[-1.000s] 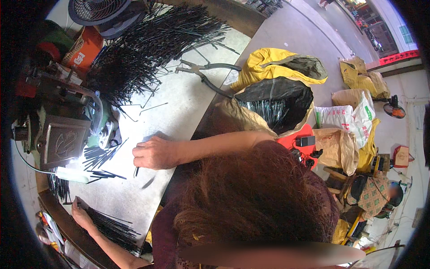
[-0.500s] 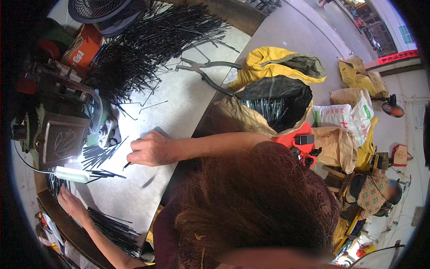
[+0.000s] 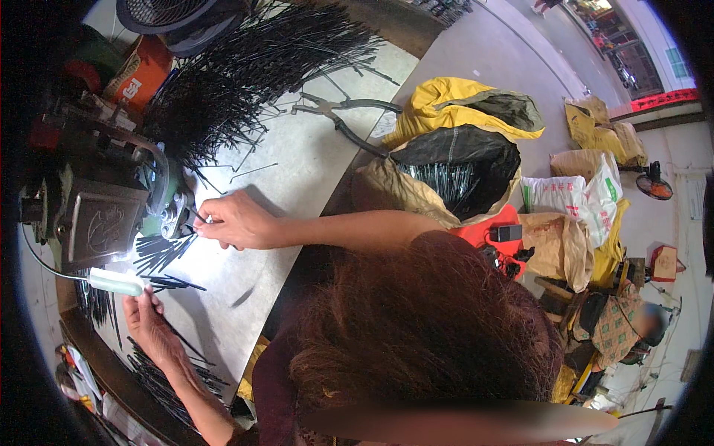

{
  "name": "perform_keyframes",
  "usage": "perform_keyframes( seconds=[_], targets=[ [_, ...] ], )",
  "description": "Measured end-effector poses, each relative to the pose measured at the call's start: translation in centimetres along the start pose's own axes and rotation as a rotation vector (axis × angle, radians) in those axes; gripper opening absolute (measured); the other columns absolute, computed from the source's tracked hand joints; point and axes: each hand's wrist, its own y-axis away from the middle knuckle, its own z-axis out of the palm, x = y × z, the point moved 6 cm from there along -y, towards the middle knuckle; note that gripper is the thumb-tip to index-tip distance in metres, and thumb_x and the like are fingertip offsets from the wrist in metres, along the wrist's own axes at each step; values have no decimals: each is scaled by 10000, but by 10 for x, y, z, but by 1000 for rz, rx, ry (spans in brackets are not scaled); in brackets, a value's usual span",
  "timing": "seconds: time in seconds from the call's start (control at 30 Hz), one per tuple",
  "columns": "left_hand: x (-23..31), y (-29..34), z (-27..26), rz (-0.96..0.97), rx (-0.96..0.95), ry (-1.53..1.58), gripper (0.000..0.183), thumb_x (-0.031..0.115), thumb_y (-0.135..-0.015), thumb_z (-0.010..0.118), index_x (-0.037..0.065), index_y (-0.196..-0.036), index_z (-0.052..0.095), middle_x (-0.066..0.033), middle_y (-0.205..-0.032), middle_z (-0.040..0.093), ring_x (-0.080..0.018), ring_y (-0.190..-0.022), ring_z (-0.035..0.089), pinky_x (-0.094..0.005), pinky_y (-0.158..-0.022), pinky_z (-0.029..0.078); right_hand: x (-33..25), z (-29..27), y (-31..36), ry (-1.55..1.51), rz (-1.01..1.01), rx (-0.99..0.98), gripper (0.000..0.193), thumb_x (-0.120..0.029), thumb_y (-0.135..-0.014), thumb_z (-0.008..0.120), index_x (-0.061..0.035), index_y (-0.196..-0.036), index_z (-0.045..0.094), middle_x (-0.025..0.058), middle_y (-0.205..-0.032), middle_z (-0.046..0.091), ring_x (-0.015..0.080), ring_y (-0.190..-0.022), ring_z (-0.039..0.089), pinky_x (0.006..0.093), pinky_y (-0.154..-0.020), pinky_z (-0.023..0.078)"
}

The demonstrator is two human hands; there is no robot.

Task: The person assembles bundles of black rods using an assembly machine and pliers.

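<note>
My right hand (image 3: 242, 221) is closed, fingers pinched on a thin black rod (image 3: 199, 217) right beside the round metal head (image 3: 177, 217) of a bench machine (image 3: 104, 223). Lower in the picture, my left hand (image 3: 155, 331) has its fingertips together just under a white lamp (image 3: 115, 282). A slim black rod (image 3: 190, 343) runs out from that hand across the tabletop; the grip is partly hidden. Between the hands, short black rods (image 3: 160, 254) lie fanned out on the pale table (image 3: 238, 320). More rods (image 3: 167, 379) lie under my left forearm.
A big tangled heap of black bent rods (image 3: 260, 67) covers the table's far end, beside a fan (image 3: 175, 18). Long-handled pliers (image 3: 323, 108) overhang the edge. An open sack (image 3: 416, 197) of metal rods and a yellow sack (image 3: 431, 100) stand alongside.
My right hand has moved up and left to the machine's head. My left hand has come from the rods by the table edge to just below the lamp, with a rod.
</note>
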Motion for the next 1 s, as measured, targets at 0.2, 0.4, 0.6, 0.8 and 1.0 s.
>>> perform_keyframes(
  seconds=[0.2, 0.4, 0.6, 0.8, 1.0],
  targets=[
    [-35, 10, 31, -381, 112, 310, 234, 141, -970, 614, 39, -1167, 538, -48, -948, 628, -70, -737, 532, -188, -601, 431, 5, 26, -13, -194, 17, -150, 227, -206, -954, 579, 20, -978, 600, 85, -643, 639, 113, -442, 574, 262, -400, 439],
    [-69, -11, 44, -270, 125, 366, 251, 25, -965, 547, -59, -1201, 560, -163, -1051, 662, -196, -868, 679, -217, -679, 569, 16, 32, -29, -283, 44, -207, 279, -321, -955, 598, -51, -1014, 634, 49, -689, 628, 106, -501, 566, 227, -469, 470],
    [-56, -17, 99, -168, 104, 506, 292, 50, -851, 706, -48, -1120, 648, -97, -921, 682, -135, -739, 629, -220, -666, 511, 8, 28, -46, -233, 62, -229, 240, -281, -933, 577, -46, -932, 627, 51, -696, 645, 64, -499, 520, 199, -448, 374],
    [-64, -22, 99, -105, -44, 578, 265, 134, -907, 691, 5, -1137, 660, -19, -957, 676, -60, -793, 592, -184, -687, 469, 13, 41, -51, -243, 87, -290, 201, -227, -943, 577, -32, -943, 625, 54, -698, 646, 50, -483, 509, 182, -434, 351],
    [-68, -23, 99, -130, 39, 612, 161, 13, -863, 665, -51, -1011, 677, -69, -878, 673, -123, -726, 593, -236, -662, 471, 7, 39, -51, -294, 26, -166, 206, -225, -933, 585, -22, -939, 619, 57, -695, 638, 56, -473, 495, 189, -431, 346]
  ],
)
